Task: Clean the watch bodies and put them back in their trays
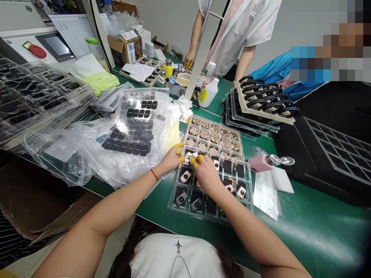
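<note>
My left hand (169, 160) and my right hand (206, 173) reach over a clear plastic tray (171, 206), and their fingertips wear yellow finger cots. Their fingertips meet at a small rose-gold watch case (188, 156), and I cannot tell which hand grips it. Similar watch cases (184, 177) lie in black pockets of the tray, partly hidden by my right hand. Just beyond, rows of round gold watch parts (214, 133) fill a further clear tray section. A plastic bag of black pads (130, 131) lies left of my left hand.
Stacked trays of black watch straps (261, 102) stand to the right, and a pink dispenser bottle (262, 162) lies nearer. Clear trays (37, 92) are piled at the left. A co-worker (232, 38) stands across the green mat (313, 227), behind bottles and a tape roll.
</note>
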{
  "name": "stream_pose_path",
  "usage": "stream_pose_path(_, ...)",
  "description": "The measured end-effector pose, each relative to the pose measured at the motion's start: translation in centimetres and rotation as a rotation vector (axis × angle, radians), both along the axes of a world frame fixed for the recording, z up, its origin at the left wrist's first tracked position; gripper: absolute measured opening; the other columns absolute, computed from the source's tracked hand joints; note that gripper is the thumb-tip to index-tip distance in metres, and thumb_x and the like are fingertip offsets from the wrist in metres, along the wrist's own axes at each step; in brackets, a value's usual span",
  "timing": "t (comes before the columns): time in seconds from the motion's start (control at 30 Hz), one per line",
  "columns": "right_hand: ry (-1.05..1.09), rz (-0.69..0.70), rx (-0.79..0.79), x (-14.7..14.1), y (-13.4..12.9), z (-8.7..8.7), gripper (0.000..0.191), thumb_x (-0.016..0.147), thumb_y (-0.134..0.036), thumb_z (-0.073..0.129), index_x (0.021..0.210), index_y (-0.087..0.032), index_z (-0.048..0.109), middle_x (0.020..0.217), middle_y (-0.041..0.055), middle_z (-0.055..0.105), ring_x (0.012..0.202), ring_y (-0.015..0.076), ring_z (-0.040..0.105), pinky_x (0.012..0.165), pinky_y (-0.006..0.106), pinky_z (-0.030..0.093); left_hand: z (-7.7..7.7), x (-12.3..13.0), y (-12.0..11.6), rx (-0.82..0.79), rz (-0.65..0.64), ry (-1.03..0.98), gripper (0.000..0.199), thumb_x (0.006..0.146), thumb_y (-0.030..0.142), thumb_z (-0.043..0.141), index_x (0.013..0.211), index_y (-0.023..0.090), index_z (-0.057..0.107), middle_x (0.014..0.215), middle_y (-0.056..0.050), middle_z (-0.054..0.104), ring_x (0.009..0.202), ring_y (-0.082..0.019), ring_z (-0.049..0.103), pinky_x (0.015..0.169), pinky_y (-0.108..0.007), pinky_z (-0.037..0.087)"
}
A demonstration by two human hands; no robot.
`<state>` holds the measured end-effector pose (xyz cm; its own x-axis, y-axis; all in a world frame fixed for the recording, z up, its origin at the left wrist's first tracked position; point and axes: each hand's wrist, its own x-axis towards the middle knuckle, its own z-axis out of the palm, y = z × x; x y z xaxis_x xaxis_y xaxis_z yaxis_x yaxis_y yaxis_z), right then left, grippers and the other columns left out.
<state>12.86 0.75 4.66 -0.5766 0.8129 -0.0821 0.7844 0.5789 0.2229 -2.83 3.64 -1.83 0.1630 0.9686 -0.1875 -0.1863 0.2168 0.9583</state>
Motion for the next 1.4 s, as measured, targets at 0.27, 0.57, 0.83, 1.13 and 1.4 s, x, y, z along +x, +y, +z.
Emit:
stream_pose_path(0.27, 0.011, 0.007, 0.004, -1.6, 0.5, -1.2, 0.02, 0.09, -0.011, 0.05, 0.092, -0.012, 0.07, 0.088, 0.0148, 0.061, 0.089, 0.0261, 0.047, 0.073, 0.036, 0.037, 0.1, 0.1, 0.0, 0.006, -0.01, -0.007, 0.071, 0.07, 0.01, 0.069, 0.134, 0.013, 0.04, 0.086, -0.004, 0.064, 0.066, -0.011, 0.059, 0.059, -0.022, 0.045)
stream_pose_path(0.57, 0.02, -0.143, 0.113, 4.4, 0.1, 0.7, 0.025, 0.089, -0.007, 0.047, 0.102, -0.009, 0.068, 0.094, 0.0156, 0.06, 0.085, 0.0256, 0.047, 0.075, 0.035, 0.036, -0.3, -0.4, 0.1, -0.014, -0.016, 0.044, 0.072, 0.071, 0.012, 0.071, 0.137, 0.02, 0.042, 0.094, -0.005, 0.06, 0.065, -0.012, 0.058, 0.063, -0.027, 0.05)
stream_pose_path(0.83, -0.014, -0.099, 0.027, 3.6, 0.1, -1.0, 0.02, 0.089, -0.01, 0.051, 0.096, -0.014, 0.07, 0.087, 0.0125, 0.061, 0.085, 0.025, 0.048, 0.072, 0.035, 0.037, 0.1, -0.1, -0.2, -0.005, -0.018, 0.032, 0.072, 0.073, 0.013, 0.068, 0.138, 0.018, 0.038, 0.1, -0.008, 0.06, 0.07, -0.013, 0.061, 0.068, -0.029, 0.052)
stream_pose_path(1.13, -0.017, -0.084, -0.021, 5.5, -1.2, 0.3, 0.018, 0.086, -0.005, 0.053, 0.085, -0.012, 0.069, 0.083, 0.0124, 0.059, 0.082, 0.0239, 0.047, 0.072, 0.034, 0.038, 0.2, -0.2, -0.2, 0.012, -0.019, 0.026, 0.066, 0.075, 0.017, 0.067, 0.136, 0.019, 0.04, 0.107, -0.009, 0.062, 0.087, -0.017, 0.064, 0.077, -0.032, 0.053)
stream_pose_path(1.4, 0.113, -0.239, 0.1, 10.1, -1.1, -0.5, 0.031, 0.083, 0.001, 0.049, 0.105, -0.01, 0.067, 0.097, 0.0128, 0.058, 0.083, 0.0234, 0.042, 0.073, 0.032, 0.038, -0.7, 0.7, -0.7, 0.129, 0.081, 0.147, 0.058, 0.087, 0.024, 0.054, 0.14, 0.021, 0.033, 0.129, -0.011, 0.055, 0.115, -0.02, 0.056, 0.101, -0.038, 0.044)
